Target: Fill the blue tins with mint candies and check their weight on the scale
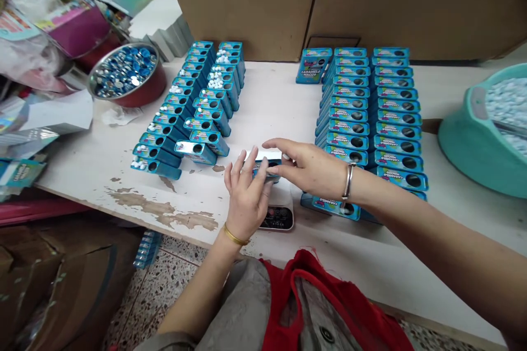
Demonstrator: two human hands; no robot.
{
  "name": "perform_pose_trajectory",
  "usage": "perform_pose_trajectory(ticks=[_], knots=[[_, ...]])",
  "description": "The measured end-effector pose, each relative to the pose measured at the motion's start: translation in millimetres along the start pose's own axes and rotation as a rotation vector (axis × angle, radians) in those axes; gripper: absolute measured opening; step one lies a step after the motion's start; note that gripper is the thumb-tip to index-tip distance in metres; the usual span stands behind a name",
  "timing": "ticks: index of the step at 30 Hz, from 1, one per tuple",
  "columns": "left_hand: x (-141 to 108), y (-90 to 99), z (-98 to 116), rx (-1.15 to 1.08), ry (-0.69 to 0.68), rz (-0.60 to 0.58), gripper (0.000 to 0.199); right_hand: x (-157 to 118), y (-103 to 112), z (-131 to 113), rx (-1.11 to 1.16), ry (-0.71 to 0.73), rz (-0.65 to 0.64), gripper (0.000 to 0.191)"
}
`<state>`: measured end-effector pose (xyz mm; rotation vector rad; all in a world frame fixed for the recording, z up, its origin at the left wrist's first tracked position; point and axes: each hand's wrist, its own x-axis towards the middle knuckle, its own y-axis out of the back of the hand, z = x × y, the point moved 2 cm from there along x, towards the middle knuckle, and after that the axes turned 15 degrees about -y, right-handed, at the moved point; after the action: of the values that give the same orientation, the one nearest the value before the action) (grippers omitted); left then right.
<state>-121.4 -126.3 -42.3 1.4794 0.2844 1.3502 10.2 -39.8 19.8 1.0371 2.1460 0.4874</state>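
Note:
A blue candy tin (272, 163) with a round hole in its top stands on a small white scale (282, 197), partly hidden by my hands. My left hand (247, 192) is beside the tin's left side, fingers stretched and apart; whether it touches the tin is hard to tell. Over the tin's hole, my right hand (313, 170) has its fingers curled and pinched, with a bit of white candy (285, 157) showing among them. Rows of similar tins (348, 115) stand to the right. On the left, more tins (164, 129) stand in two rows, many with white candies on top.
A teal tub (473, 137) of white candies sits at the far right. At the back left, a metal bowl (158, 79) holds blue and silver caps. Large cardboard boxes (247, 11) close off the back. The tabletop (135, 205) has peeling patches near its front edge.

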Motion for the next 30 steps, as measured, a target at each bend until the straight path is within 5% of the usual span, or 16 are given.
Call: perform_pose_trajectory(ticks=[3,6,9,13,20,30], knots=[[-1.3,8.2,-6.5,-0.018,0.047,0.086,0.046,0.8,3.2,-1.2,0.079,0.025,0.014,0.037],[-7.7,21.2,-17.0,-0.027,0.118,0.169,0.041,-4.1,8.2,1.3,0.322,0.011,-0.107,0.026],[-18.8,34.4,-30.0,-0.016,0.192,0.228,0.036,-14.4,14.0,10.7,0.636,-0.101,-0.267,0.027],[-36.5,44.7,-44.8,-0.009,0.265,0.267,0.031,-27.6,19.2,31.3,0.855,-0.267,-0.263,0.024],[-52.0,43.0,-49.4,-0.021,0.313,0.251,0.025,-34.6,13.4,48.6,0.791,-0.263,-0.264,0.023],[-41.8,36.6,-40.1,-0.093,0.258,0.211,0.023,-7.5,0.4,13.5,0.409,-0.04,-0.085,0.028]])
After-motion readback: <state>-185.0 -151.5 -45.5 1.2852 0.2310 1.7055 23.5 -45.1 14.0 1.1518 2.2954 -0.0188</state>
